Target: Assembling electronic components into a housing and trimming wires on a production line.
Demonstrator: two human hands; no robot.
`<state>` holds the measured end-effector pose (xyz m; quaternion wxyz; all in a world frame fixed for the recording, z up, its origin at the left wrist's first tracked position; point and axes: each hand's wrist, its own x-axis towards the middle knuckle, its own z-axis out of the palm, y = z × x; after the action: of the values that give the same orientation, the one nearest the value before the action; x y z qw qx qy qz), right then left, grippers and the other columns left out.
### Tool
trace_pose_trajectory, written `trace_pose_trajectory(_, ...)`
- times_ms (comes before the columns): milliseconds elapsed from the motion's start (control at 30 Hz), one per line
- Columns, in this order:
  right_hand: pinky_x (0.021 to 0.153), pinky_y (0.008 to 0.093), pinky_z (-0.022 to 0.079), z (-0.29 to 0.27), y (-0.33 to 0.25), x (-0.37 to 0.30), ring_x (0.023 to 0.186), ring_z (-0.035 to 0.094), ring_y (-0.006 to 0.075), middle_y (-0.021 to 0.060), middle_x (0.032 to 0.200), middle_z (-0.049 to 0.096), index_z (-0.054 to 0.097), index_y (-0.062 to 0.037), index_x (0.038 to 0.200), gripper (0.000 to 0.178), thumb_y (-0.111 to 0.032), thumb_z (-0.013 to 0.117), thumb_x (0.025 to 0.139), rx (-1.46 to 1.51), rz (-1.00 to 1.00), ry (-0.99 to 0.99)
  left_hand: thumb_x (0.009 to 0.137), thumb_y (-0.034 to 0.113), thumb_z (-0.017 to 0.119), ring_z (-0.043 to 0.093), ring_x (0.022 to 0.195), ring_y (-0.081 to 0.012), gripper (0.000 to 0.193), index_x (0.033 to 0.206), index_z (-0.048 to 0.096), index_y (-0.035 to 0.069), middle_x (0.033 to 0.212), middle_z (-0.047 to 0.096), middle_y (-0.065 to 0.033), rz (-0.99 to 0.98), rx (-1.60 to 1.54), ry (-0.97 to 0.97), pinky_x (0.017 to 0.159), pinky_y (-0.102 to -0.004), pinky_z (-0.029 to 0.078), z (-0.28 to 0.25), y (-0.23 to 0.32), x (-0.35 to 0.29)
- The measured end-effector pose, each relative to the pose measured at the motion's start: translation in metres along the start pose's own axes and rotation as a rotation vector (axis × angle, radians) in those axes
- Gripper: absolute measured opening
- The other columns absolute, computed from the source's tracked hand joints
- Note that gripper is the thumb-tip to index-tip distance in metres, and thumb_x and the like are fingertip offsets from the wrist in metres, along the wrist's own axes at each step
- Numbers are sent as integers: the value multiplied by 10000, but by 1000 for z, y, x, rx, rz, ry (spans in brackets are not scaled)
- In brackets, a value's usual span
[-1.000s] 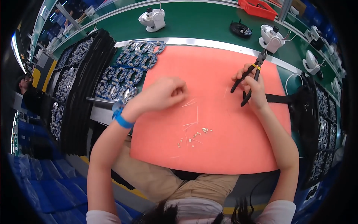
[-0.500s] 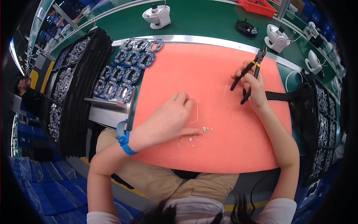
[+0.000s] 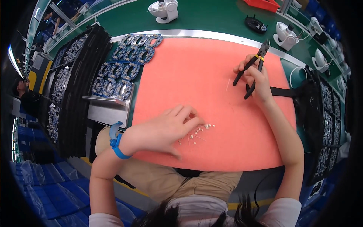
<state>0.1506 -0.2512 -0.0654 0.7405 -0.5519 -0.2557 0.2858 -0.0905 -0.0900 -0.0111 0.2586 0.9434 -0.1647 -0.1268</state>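
My left hand (image 3: 164,128), with a blue wrist strap (image 3: 118,146), lies low over the pink mat (image 3: 211,83). Its fingers are bent and its thumb is stretched apart toward the mat's near edge. Beside the fingertips are several tiny pale pieces (image 3: 192,137) and thin whitish strips. Whether a fingertip touches a piece I cannot tell. Toward the mat's right side, my right hand (image 3: 261,86) is wrapped round a pair of diagonal cutters (image 3: 261,52) with black handles and yellow bands. Their jaws point away from me, and the handles are spread.
Ring-shaped blue circuit boards (image 3: 126,55) lie in rows at the mat's left, near a metal plate (image 3: 107,111). Black trays of boards (image 3: 73,87) stand at far left, more at right. Beyond the mat are white devices (image 3: 165,11), a black round part (image 3: 256,24) and a red bin (image 3: 262,4).
My left hand has come nearer to me, its fingertips drawn back to the small pieces and its thumb swung toward the near edge. The right hand still holds the cutters in nearly the same place.
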Motion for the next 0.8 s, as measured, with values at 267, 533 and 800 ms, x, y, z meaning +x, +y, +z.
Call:
trace_pose_trajectory(267, 918, 380, 464, -2, 4, 1, 917, 597, 227, 86, 869, 548, 454, -28, 1015, 248, -22, 439, 768, 34, -11, -12, 814, 178, 676, 484, 1058, -350, 407, 1146, 496, 28, 1120, 468, -172, -79, -50, 46, 905, -405, 427, 6, -4, 8)
trace_pose_trajectory(533, 920, 420, 438, -7, 5, 6, 948, 576, 261, 98, 893, 528, 438, -37, 1039, 271, -22, 442, 769, 83, 54, -48, 877, 41, 517, 570, 899, -321, 183, 1057, 551, 33, 964, 543, -155, -123, 104, 422, 780, -392, 478, 10, -36, 68)
trace_pose_trajectory(800, 867, 381, 489, -6, 3, 8, 918, 614, 251, 95, 881, 546, 456, -26, 1016, 211, -49, 484, 808, 123, 67, -18, 837, 65, 555, 550, 872, -265, 131, 957, 606, 52, 911, 521, -116, 64, 348, 543, 707, -361, 471, 6, -53, 117)
